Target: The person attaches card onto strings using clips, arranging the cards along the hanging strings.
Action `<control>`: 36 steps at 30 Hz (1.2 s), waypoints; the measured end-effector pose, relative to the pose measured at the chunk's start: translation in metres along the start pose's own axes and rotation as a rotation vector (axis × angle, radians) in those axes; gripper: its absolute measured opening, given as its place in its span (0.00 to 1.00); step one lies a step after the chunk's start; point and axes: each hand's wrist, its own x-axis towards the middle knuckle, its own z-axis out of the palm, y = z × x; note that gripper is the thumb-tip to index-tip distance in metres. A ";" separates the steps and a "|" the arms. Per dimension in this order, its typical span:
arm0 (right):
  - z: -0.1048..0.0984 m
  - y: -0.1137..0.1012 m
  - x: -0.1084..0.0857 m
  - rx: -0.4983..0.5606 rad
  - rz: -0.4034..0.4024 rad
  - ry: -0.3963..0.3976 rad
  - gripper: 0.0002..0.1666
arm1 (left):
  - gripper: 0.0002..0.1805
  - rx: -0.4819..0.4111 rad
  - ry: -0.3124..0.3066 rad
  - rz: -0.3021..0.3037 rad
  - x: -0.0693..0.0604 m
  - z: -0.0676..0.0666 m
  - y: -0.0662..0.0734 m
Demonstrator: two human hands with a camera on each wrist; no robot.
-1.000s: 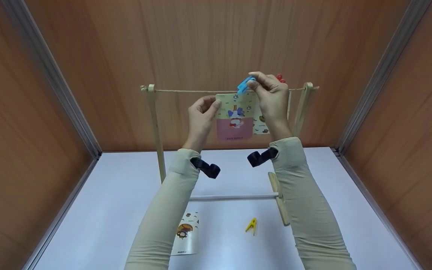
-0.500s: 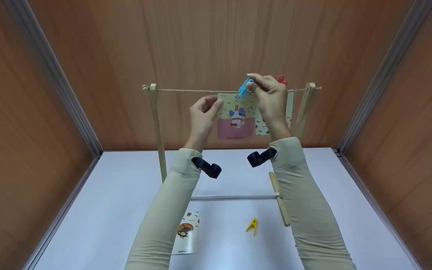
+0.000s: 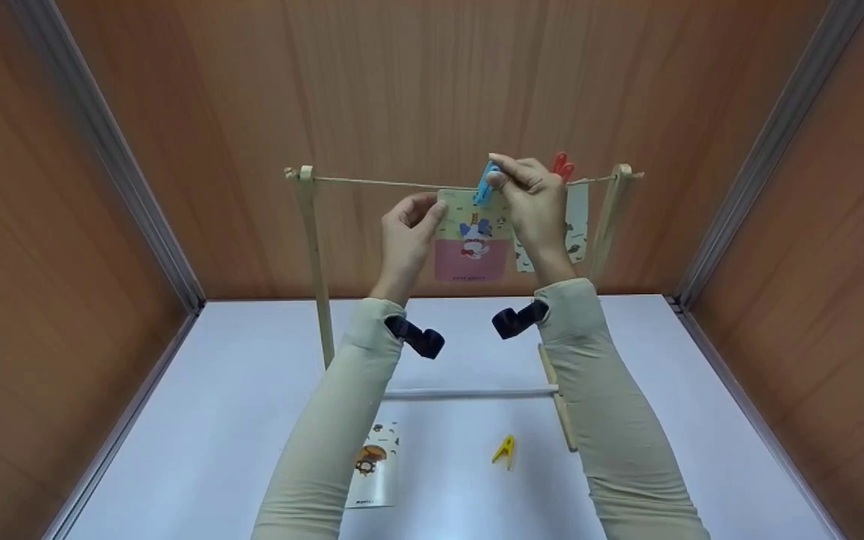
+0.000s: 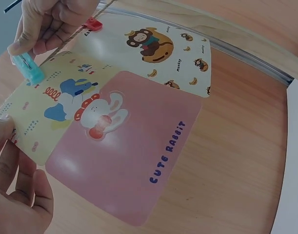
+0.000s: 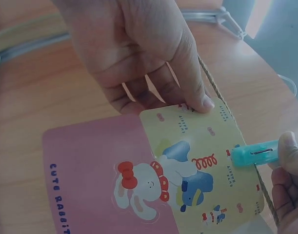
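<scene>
A yellow and pink card with a rabbit drawing and the words "CUTE RABBIT" hangs upright at the string. My left hand pinches its upper left edge between thumb and fingers. With thumb and fingertips, my right hand holds a blue clothespin, whose tip lies over the card's top edge and the string, as the right wrist view shows the clothespin. Behind the right hand a monkey card hangs from the string by a red clothespin, partly hidden.
The string runs between two wooden posts of a stand with a white crossbar. On the white table lie a yellow clothespin and another card, partly behind the left sleeve. Wood-grain walls enclose the space.
The blue clothespin has moved down, from above the string to over the card's top edge. My right hand has lowered with it. The left hand keeps its pinch on the card.
</scene>
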 end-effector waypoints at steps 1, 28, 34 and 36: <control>0.000 0.001 -0.001 -0.004 0.002 -0.005 0.17 | 0.14 0.000 0.002 -0.002 0.000 0.000 -0.001; 0.001 0.008 -0.007 -0.116 0.024 -0.207 0.23 | 0.13 -0.008 -0.003 -0.013 -0.004 -0.004 -0.012; 0.001 0.008 -0.007 -0.157 0.028 -0.219 0.24 | 0.13 -0.001 -0.011 -0.015 -0.005 -0.005 -0.013; 0.001 0.008 -0.007 -0.169 0.035 -0.221 0.24 | 0.13 0.001 -0.016 -0.011 -0.005 -0.006 -0.013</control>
